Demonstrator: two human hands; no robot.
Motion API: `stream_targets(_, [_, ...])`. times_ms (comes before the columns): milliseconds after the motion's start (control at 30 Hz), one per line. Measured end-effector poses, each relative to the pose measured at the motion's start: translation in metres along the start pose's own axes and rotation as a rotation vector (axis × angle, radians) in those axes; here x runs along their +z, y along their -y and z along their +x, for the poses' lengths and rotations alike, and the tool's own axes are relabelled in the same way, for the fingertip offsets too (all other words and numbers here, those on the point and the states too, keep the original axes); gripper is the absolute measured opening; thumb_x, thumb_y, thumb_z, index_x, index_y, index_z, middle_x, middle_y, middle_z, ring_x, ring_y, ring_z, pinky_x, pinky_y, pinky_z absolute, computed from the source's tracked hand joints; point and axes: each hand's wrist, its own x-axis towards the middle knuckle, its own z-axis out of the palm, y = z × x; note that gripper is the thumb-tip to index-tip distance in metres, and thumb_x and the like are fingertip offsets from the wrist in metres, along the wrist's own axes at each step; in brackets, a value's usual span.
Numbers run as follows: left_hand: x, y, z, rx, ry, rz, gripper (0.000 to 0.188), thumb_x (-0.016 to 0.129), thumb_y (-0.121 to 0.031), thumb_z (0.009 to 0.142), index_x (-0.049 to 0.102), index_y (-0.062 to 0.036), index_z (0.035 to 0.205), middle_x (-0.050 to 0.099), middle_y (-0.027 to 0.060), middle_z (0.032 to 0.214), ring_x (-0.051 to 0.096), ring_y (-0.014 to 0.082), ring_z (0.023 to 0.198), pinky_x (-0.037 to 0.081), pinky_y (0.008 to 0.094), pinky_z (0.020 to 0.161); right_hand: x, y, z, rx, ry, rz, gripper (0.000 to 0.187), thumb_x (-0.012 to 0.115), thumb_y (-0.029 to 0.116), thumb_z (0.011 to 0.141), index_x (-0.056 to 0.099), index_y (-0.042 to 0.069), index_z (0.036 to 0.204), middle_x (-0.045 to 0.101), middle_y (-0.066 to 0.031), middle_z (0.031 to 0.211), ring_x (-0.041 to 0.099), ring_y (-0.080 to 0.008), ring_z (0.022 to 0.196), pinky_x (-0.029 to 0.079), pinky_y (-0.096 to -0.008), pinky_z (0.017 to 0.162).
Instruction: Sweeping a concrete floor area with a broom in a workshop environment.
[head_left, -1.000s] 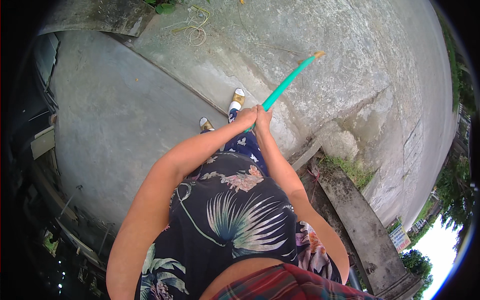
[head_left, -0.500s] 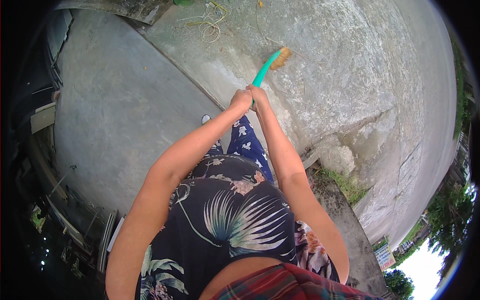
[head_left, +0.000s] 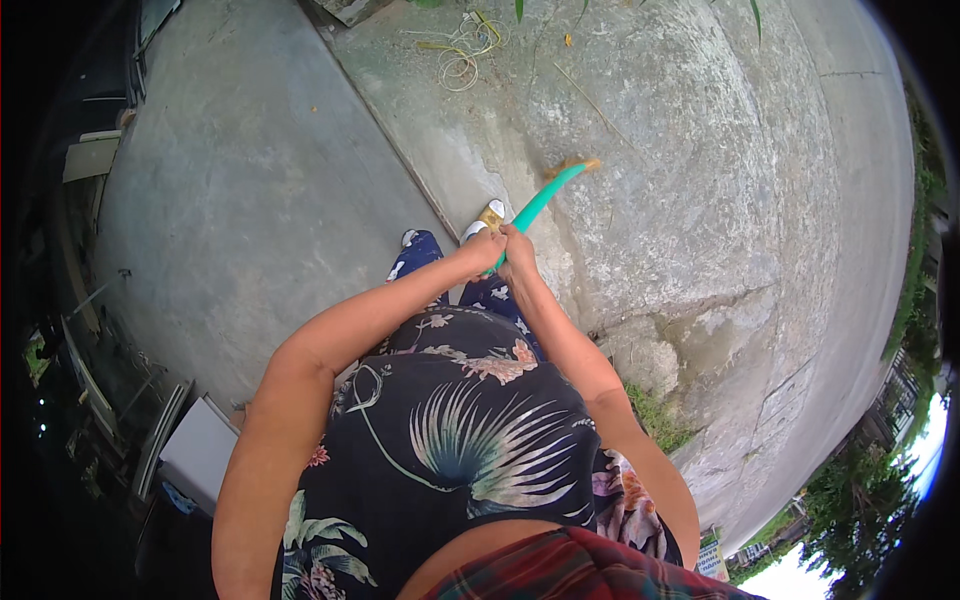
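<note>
A broom [head_left: 543, 197] with a curved green handle slants away from me to the upper right, over the rough concrete. Its tan bristle head [head_left: 592, 164] is partly behind the handle's far end. Both of my hands are wrapped round the near part of the handle, close together in front of my legs. My left hand [head_left: 482, 252] grips it from the left side, and my right hand [head_left: 518, 248] is closed on it from the right. The lower end of the handle is mostly hidden by my hands.
My feet stand by a straight concrete seam [head_left: 400, 170]; one shoe [head_left: 492, 212] shows beside the handle. Tangled pale cord [head_left: 462, 68] and a thin dry stick [head_left: 590, 103] lie ahead. Grass [head_left: 655, 420] grows to my right. Stacked boards and a white panel [head_left: 200, 450] stand at left.
My hands and the broom have come nearer to me, with the bristle head lower and slightly right in view. One foot has stepped forward, and the view has turned a little.
</note>
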Motion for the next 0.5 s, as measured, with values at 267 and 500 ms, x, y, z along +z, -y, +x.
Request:
stream_targets(267, [-0.073, -0.05, 0.026, 0.067, -0.13, -0.228, 0.027, 0.039, -0.027, 0.084, 0.043, -0.0016, 0.091, 0.044, 0.0059, 0.059, 0.044, 0.015, 0.042, 0.03, 0.0292, 0.031, 0.077, 0.033, 0.072, 0.157, 0.256, -0.049, 0.015, 0.046, 0.012, 0.077, 0.045, -0.001, 0.084, 0.049, -0.0093, 0.067, 0.052, -0.0223, 0.058, 0.042, -0.0368, 0.047])
stream_targets(500, [-0.042, -0.018, 0.001, 0.233, -0.291, -0.045, 0.037, 0.035, -0.026, 0.083, 0.029, -0.0038, 0.112, 0.054, 0.026, 0.089, 0.058, 0.0377, 0.069, 0.05, 0.0429, 0.057, 0.074, 0.043, 0.015, -0.104, 0.158, -0.451, 0.015, 0.051, 0.017, 0.076, 0.049, 0.003, 0.072, 0.05, -0.0057, 0.062, 0.05, -0.0152, 0.054, 0.04, -0.0301, 0.047])
